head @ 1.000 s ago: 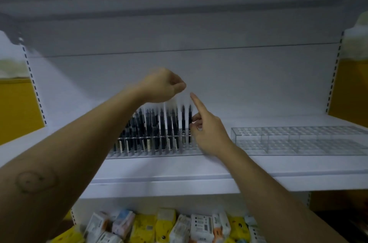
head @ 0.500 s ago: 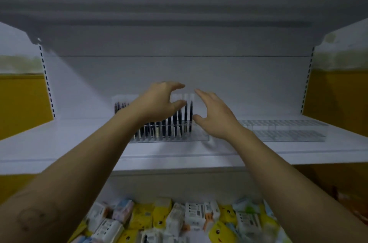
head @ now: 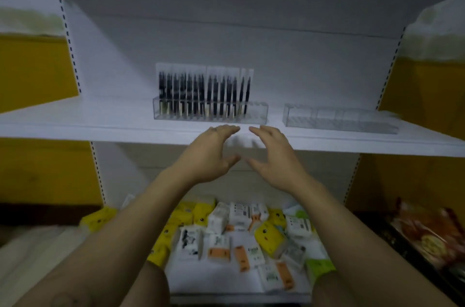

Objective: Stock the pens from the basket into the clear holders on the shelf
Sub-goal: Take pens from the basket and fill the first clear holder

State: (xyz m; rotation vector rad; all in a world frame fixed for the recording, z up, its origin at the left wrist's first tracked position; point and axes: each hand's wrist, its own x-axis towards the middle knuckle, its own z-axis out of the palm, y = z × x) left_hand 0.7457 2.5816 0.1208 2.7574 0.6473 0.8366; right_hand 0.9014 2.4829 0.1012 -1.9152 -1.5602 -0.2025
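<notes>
Here, the left hand (head: 208, 155) and right hand (head: 274, 158) hover close together before the shelf (head: 75, 128) edge, fingers spread and relaxed, holding nothing. Beyond them, black pens (head: 201, 92), seemingly in clear sleeves, stand upright in the left clear holder (head: 256, 113). The second clear holder (head: 339, 120) sits to its right. Small packets (head: 239, 231) lie below.
</notes>
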